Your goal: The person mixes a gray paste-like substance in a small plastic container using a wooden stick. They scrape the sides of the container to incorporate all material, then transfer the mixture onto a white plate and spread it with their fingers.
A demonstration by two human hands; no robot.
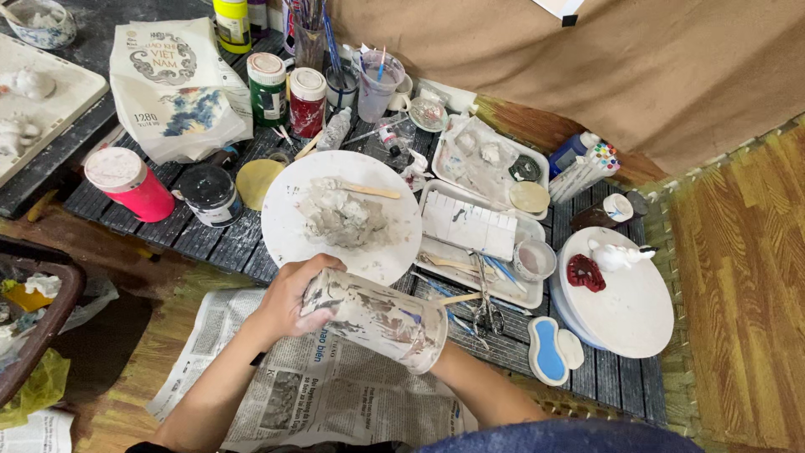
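- A pink jar (126, 182) with a pale lid stands at the far left of the dark slatted surface (210, 243), with a black jar (210, 195) just to its right.
- Newspaper (319, 390) lies spread below the surface, under the person's arms.
- The left hand (289, 298) wraps its fingers (312, 270) around the closed end of a tall cylindrical vase (377, 319), gripping it.
- The vase lies on its side in the air above the newspaper, smeared with white and grey clay, just below a round white plate (289, 226).
- The plate carries a lump of grey clay (344, 218) and a wooden stick (369, 190).
- The right hand is hidden inside the vase's open mouth; only the forearm (478, 386) shows, so I cannot tell how its fingers are set.
- Farther right sits a white round board (629, 310) with a small white figurine (616, 254) and a red piece (585, 273).
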